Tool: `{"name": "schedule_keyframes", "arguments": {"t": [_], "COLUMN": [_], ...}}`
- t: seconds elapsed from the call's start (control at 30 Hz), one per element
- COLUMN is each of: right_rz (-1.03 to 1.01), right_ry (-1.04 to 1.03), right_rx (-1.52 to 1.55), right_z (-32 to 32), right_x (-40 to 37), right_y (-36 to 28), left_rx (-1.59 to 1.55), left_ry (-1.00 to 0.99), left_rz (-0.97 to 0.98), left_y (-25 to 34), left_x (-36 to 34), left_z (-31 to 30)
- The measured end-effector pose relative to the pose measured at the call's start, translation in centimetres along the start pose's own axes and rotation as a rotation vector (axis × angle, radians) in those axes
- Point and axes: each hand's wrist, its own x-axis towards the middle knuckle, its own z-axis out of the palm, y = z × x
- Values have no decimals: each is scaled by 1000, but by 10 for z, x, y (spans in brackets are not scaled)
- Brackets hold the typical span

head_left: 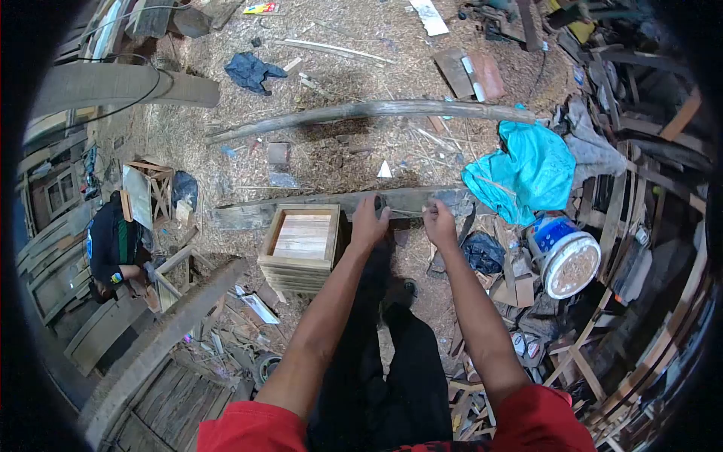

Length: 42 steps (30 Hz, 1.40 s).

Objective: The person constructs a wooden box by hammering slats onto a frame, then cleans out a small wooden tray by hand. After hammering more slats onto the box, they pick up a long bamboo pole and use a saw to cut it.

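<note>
My left hand (369, 219) is closed over the near edge of a long weathered plank (437, 199), with a small dark shape at its fingertips. A short way to the right, my right hand (438, 223) is closed too, thumb and forefinger pinched together. A thin pale line runs between the two hands, and I cannot tell what it is. Just left of my left hand stands a stack of wooden frames (300, 264), its top frame bordering light boards.
Turquoise sheeting (531, 169) and a white-and-blue bucket (571, 265) lie to the right. A curved pole (361, 111) spans the ground beyond the plank. At left, a person in dark clothes (113, 245) bends beside a wooden frame. Shavings and scrap wood cover the floor.
</note>
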Motion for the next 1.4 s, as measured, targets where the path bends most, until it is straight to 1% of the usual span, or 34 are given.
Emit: {"name": "schedule_keyframes", "arguments": {"t": [0.1, 0.13, 0.17, 0.23, 0.33, 0.37, 0.4, 0.43, 0.47, 0.57, 0.6, 0.63, 0.67, 0.7, 0.73, 0.8, 0.83, 0.87, 0.9, 0.93, 0.97, 1.0, 1.03, 1.1, 1.17, 1.2, 1.27, 1.33, 1.37, 1.4], "right_rz": [64, 73, 81, 86, 74, 63, 205, 190, 179, 174, 174, 188, 105, 110, 116, 137, 153, 15, -133, -143, -151, -140, -132, -118, -162, -107, -8, 60, 85, 53], "right_ry": [-80, -92, -103, -68, -82, -94, -174, -176, -179, -158, -156, -158, -107, -104, -103, -129, -151, -69, 10, 13, 17, 21, 27, -18, 27, -28, -126, -278, -353, -372], "right_rx": [-75, -104, -133, -171, -149, -127, -77, -93, -109, -141, -148, -156, -191, -239, -286, -370, -406, -518, -629, -633, -639, -690, -739, -794, -720, -585, -316, -246, -210, -80], "right_z": [-3, -3, -3, 0, 5, 7, 0, 2, 3, 12, 14, 16, 16, 15, 15, 24, 31, 39, 48, 50, 47, 46, 46, 54, 45, 34, 5, -25, -38, -46], "right_x": [44, 57, 71, 96, 123, 131, 138, 145, 150, 172, 180, 179, 185, 193, 204, 228, 239, 248, 254, 261, 269, 277, 286, 288, 290, 288, 287, 285, 287, 286], "right_y": [-22, -28, -33, -43, -45, -43, -65, -61, -56, -15, -6, 8, 26, 40, 56, 95, 121, 153, 182, 189, 186, 194, 201, 228, 242, 239, 222, 207, 198, 199], "left_rx": [37, 125, 163, 236, 294, 299, 303, 306, 273, 404, 280, 280, 280, 281, 304, 397, 470, 541, 857, 775, 826, 924, 996, 922, 821, 764, 503, 204, 81, -44], "left_ry": [39, 72, 56, 23, 65, 40, 15, -10, -101, -152, -183, -177, -177, -180, -250, -281, -305, -328, -241, -226, -149, -326, -412, -327, -116, -6, -167, -326, -394, -458], "left_rz": [21, 71, 69, 62, 72, 40, 11, -17, -102, -128, -135, -100, -68, -35, -55, 13, 72, 136, 320, 322, 425, 374, 360, 340, 554, 660, 511, 376, 240, 105], "left_y": [-5, -9, -14, -15, -32, -38, -42, -39, -36, -32, -37, -45, -54, -54, -41, -47, -42, -45, -83, -83, -98, -71, -70, -79, -110, -120, -108, -98, -94, -88], "left_x": [37, 49, 63, 89, 125, 134, 143, 151, 157, 171, 179, 186, 196, 207, 219, 243, 254, 270, 294, 312, 328, 333, 343, 353, 352, 351, 345, 335, 329, 321], "left_z": [-24, -31, -39, -59, -71, -73, -74, -75, -76, -50, -35, -15, 10, 30, 44, 89, 103, 121, 161, 177, 196, 186, 189, 207, 213, 208, 182, 151, 137, 123]}}
